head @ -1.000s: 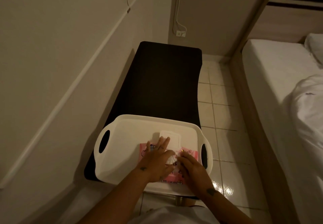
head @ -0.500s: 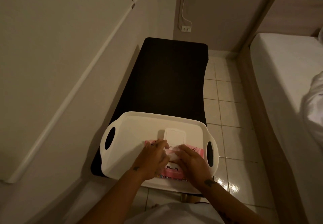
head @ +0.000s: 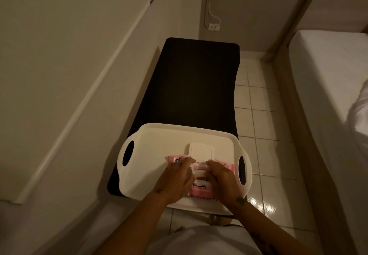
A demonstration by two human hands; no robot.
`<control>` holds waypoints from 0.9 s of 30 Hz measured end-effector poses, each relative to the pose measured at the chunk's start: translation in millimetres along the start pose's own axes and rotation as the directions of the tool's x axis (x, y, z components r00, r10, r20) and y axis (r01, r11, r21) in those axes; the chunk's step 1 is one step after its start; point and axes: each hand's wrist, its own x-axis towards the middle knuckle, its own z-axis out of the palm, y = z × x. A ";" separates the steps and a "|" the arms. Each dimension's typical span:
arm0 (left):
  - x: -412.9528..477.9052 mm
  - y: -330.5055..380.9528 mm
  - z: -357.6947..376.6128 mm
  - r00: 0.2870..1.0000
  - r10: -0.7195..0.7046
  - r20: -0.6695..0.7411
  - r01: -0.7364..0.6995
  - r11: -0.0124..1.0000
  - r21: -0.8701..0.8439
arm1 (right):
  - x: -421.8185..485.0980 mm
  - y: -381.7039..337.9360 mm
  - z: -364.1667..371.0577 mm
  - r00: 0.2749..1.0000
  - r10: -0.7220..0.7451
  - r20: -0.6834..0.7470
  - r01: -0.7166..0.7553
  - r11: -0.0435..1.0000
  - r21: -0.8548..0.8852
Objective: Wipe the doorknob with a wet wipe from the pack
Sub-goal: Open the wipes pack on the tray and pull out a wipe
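Note:
A pink wet wipe pack [head: 199,192] lies on a white tray [head: 179,128] with two handle slots. Its white flip lid [head: 201,152] stands open at the far edge. My left hand [head: 175,177] lies flat on the pack's left half and holds it down. My right hand [head: 221,177] rests on the right half, its fingertips pinched at a bit of white wipe [head: 200,164] in the opening between the hands. No doorknob is in view.
The tray sits on the near end of a black bench [head: 195,87] along the left wall. A tiled floor strip [head: 258,115] runs between the bench and a white bed [head: 328,75] on the right. A wall socket [head: 213,26] with a cable is behind the bench.
The crumpled wipe that stood up between my hands a second ago now shows much less. Both hands stay on the pack. My head has shifted, so the view moved slightly left.

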 end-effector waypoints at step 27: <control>3.1 0.1 -0.5 0.998 -0.042 -0.048 0.036 0.993 -0.113 | 6.3 3.1 -55.5 0.963 0.024 -0.270 0.026 0.984 0.179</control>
